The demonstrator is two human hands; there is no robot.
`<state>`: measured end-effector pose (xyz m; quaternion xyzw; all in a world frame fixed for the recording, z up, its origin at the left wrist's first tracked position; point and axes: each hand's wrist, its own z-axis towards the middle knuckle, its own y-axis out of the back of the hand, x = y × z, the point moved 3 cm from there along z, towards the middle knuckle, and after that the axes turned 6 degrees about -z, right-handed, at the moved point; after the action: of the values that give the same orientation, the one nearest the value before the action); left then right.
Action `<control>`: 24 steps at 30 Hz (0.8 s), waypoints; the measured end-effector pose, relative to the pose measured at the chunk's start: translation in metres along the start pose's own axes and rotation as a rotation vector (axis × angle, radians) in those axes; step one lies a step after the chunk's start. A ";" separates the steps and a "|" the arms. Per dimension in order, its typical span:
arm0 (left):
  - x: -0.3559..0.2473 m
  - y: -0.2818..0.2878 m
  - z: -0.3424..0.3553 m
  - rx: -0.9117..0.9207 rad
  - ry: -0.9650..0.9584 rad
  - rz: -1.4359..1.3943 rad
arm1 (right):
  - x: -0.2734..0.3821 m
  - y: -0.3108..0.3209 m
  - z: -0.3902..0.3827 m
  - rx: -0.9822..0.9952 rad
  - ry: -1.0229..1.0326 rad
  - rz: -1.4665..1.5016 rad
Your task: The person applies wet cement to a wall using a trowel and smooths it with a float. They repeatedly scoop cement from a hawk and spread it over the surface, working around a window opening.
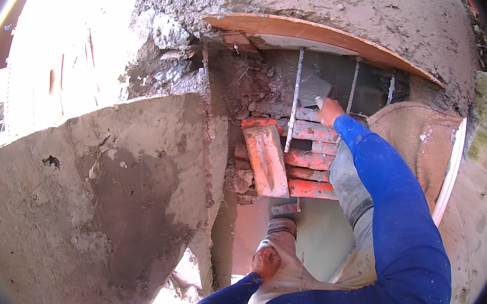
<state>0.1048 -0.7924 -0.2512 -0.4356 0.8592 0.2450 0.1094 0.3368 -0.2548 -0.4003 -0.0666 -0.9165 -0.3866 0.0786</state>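
Observation:
My right hand point(329, 112) is closed round the handle of a trowel point(314, 89), whose grey blade lies flat over wet mortar at the far end of the pit. A brick point(267, 161) with a smeared, hollowed face rests on a row of red bricks point(310, 158) in front of me. Between those bricks and the trowel rises a steel rod point(295, 97). My left hand point(265, 263) sits curled on my trouser leg, near the knee; nothing shows in its fingers.
A curved brown board point(325, 30) edges the far side, with more steel rods point(353, 86) below it. On the left stands a broad concrete wall point(111, 182). Brown sacking point(416, 147) and a white pipe-like strip point(449, 173) lie to the right. Greyish water or wet mortar point(322, 238) surrounds my legs.

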 end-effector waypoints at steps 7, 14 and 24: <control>0.012 -0.008 0.000 -0.015 -0.012 -0.018 | -0.009 0.012 -0.069 -0.254 0.524 0.023; 0.010 -0.002 -0.001 0.002 -0.007 -0.033 | -0.042 0.005 -0.060 -0.040 0.071 0.234; 0.031 0.002 0.022 -0.034 -0.089 -0.103 | -0.041 0.098 -0.142 0.002 0.134 0.001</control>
<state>0.0841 -0.8018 -0.2816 -0.4697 0.8256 0.2728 0.1527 0.4084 -0.2912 -0.2424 -0.0409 -0.9095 -0.3893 0.1397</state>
